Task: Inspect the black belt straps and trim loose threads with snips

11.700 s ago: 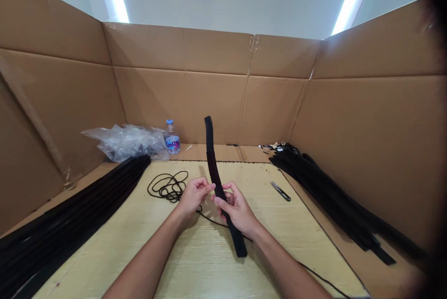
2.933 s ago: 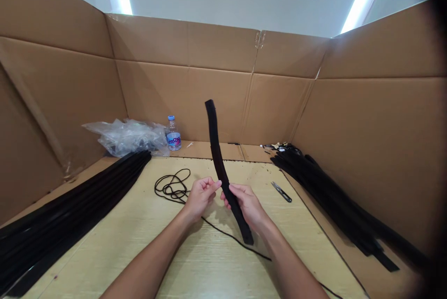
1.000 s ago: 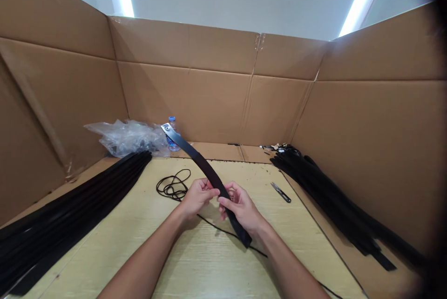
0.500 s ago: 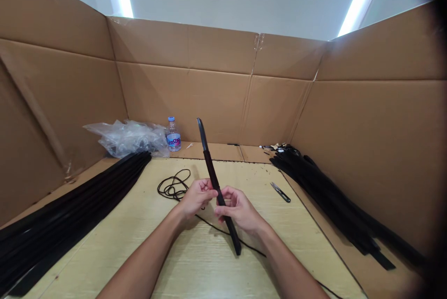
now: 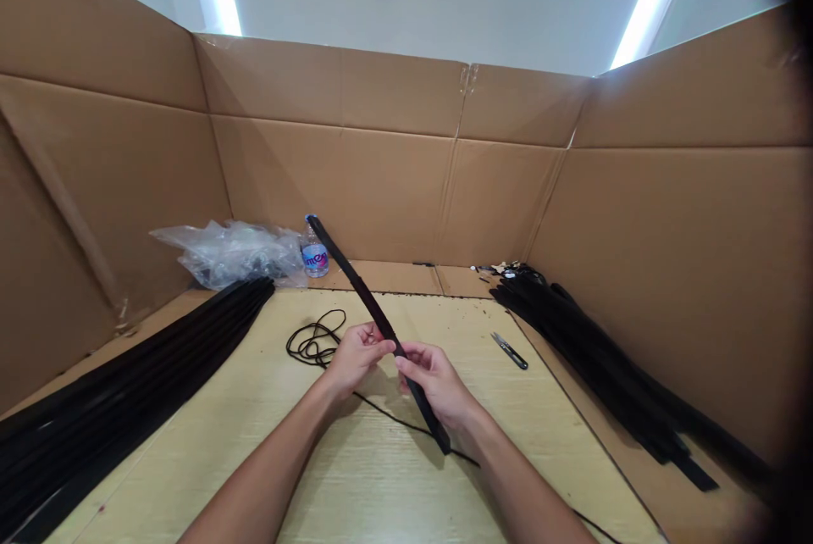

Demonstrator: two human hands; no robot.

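- While the person's left hand (image 5: 357,358) and right hand (image 5: 435,383) held it above the pale wood tabletop (image 5: 539,459), a long, flat black strap (image 5: 359,294) slanted between them, its far end pointing toward the back and its near end sticking out just past the right hand.
- Only this strap was in hand. A long stack of black straps (image 5: 127,391) lay on the left of the tabletop and a looser stack of black straps (image 5: 603,366) on the right; neither could be told as worked or unworked.
- Fingers of both hands were curled and closed on the strap, pinching it near the middle, though how firmly could not be told.
- Both forearms came in from the bottom of the view and angled together, with the hands nearly touching.
- A thin black cord (image 5: 311,341) lay coiled just beyond the left hand, with its tail running beneath the hands; steel thread snips (image 5: 509,351) lay to the right.
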